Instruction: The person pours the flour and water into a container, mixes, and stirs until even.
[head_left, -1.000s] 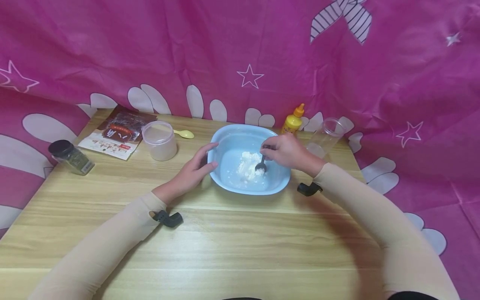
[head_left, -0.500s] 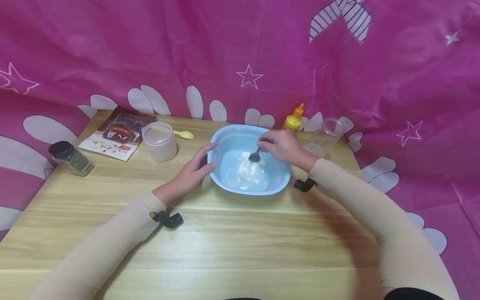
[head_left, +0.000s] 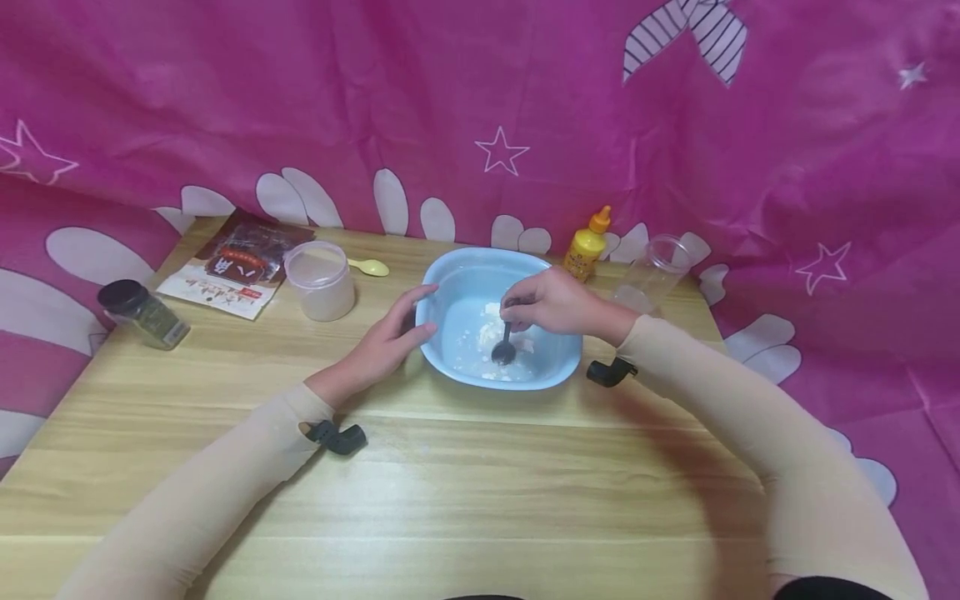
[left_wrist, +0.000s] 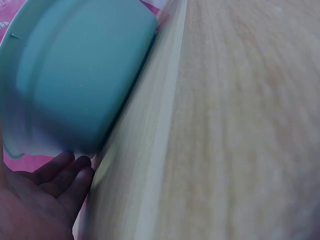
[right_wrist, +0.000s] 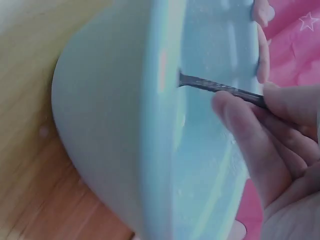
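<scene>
Black spoon (head_left: pixel 503 350) lower now (bowl (head_left: pixel 457 283) unmoved)

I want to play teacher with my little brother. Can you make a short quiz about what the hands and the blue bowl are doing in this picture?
1. True or false: the right hand holds a dark spoon inside the blue bowl.
2. What does the left hand touch?
A. the yellow bottle
B. the bowl's rim
C. the spice jar
3. Fill in: the spoon's tip is in a heap of ____ powder.

Key:
1. True. The fingers pinch the spoon's handle.
2. B. The fingers rest on the bowl's left side; the yellow bottle and the spice jar stand apart from it.
3. White.
</scene>
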